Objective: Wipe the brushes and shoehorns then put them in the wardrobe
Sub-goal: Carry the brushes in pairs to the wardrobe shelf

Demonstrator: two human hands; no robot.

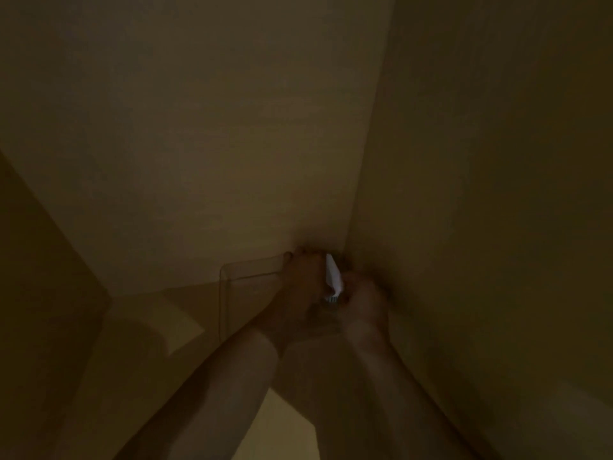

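The view is dim, inside a wooden wardrobe compartment. Both my arms reach into its back right corner. My left hand (300, 287) is curled over the right end of a clear plastic box (229, 283) that stands on the shelf. My right hand (363, 302) is closed on a small white object (332, 275), which sticks up between the two hands; something like bristles shows at its lower end, so it may be a brush. The hands are close together, almost touching. What lies inside the box is hidden by the hands and the dark.
The wardrobe's back panel (205, 144) and right side wall (481, 194) meet just behind my hands. The shelf floor (139, 333) runs left, with a lit patch on it. A left side panel (43, 260) closes the compartment.
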